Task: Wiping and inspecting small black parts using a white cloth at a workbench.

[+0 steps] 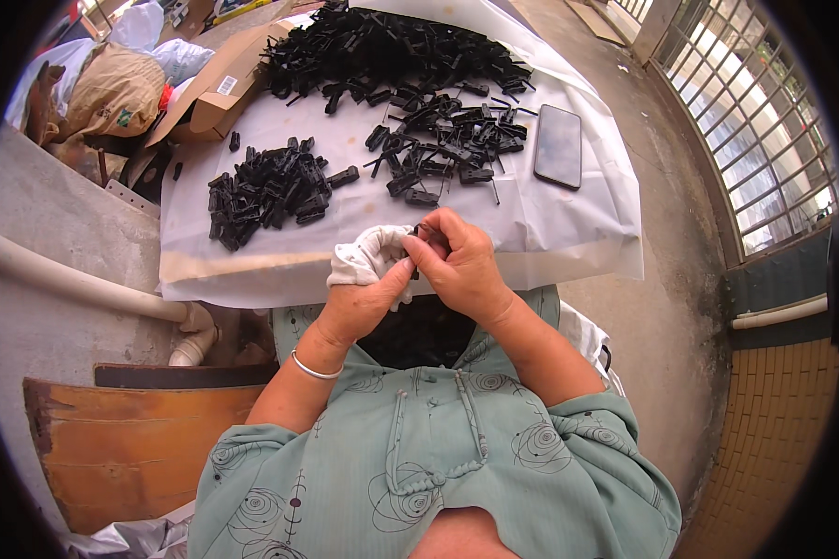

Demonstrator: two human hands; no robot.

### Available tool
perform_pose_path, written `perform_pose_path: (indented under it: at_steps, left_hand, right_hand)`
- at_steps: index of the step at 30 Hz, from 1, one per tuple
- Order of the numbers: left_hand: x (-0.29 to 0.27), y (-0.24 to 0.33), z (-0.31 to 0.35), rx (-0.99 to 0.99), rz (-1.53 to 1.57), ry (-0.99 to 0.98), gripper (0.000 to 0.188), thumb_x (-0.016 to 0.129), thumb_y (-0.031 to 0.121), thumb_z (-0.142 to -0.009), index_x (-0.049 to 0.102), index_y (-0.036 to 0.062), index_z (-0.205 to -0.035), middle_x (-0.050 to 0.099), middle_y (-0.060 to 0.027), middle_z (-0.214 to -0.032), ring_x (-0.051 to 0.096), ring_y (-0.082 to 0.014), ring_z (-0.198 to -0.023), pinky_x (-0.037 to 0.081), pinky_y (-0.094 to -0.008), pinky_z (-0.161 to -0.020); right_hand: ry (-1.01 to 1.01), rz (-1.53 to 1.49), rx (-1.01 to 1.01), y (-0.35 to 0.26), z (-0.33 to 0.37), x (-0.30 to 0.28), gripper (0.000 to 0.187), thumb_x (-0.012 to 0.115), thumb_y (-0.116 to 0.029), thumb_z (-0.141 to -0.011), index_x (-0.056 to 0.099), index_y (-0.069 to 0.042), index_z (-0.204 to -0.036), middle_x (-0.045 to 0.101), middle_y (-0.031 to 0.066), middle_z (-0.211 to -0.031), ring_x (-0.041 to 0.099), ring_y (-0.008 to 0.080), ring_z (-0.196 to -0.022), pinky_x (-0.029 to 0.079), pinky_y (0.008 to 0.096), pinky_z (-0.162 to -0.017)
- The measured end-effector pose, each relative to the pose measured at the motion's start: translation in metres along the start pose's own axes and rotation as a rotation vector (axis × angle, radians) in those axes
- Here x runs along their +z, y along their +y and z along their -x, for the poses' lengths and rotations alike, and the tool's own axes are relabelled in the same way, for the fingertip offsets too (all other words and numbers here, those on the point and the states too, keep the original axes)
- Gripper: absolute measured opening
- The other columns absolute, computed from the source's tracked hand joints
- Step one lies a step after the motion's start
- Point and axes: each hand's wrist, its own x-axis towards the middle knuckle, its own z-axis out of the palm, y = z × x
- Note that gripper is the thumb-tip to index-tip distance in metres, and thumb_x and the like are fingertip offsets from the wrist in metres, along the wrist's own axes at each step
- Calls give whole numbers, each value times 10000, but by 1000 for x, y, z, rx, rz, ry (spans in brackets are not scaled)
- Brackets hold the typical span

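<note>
At six o'clock of the black heap [429, 149], left hand [368, 289] and right hand [463, 265] pinch a dark part [416, 275], likely steadying it.

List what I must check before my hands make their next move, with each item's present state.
1. Both hands at the small black part: ok; left hand and right hand meet around it.
2. Part's exact position in the grip: cannot tell; fingers hide most of it.
3. White cloth at the left hand's fingers: ok, in place.
4. Left pile of black parts apart from the middle pile: ok, a gap shows.
5. Phone uncovered by parts: ok, lying flat on the white sheet.
</note>
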Motion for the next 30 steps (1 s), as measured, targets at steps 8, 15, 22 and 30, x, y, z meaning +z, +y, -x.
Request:
perform_pose_path:
  at_steps: [8, 15, 22, 30]
  left_hand:
    - [3, 7, 1, 83, -28, 110, 233, 545, -11, -825, 519, -26, -1056, 564, -24, -873, 490, -45, -666, 445, -193, -540]
    - [3, -1, 3, 109, -85, 175, 276, 545, -25, -812, 512, -42, -1086, 564, -47, -918, 512, -72, -752, 462, -209, -623]
    - [4, 0, 6, 307, -284, 138, 291, 539, -26, -811, 506, -61, -1098, 581, -80, -951, 538, -101, -823, 464, -236, -748]
    - [5, 6, 9, 108, -212, 168, 279, 536, -14, -818, 513, -65, -1091, 587, -77, -933, 541, -100, -813, 464, -233, -734]
  right_hand:
    - [-111, -18, -86, -1, 7, -4, 140, 557, -137, -877, 531, -3, -843, 530, 79, -675, 481, 173, -575, 409, 288, -548]
    - [-164, 30, -129, -6, 7, -3, 200, 532, -154, -882, 496, -5, -753, 513, 156, -643, 501, 319, -565, 404, 365, -523]
    - [-187, -1, -59, -11, 6, -4, 231, 528, -147, -884, 468, 3, -719, 487, 158, -599, 474, 316, -528, 388, 364, -500]
    - [-194, -92, -88, -8, 9, -2, 199, 480, -136, -911, 478, 4, -769, 444, 130, -615, 393, 217, -526, 370, 317, -510]
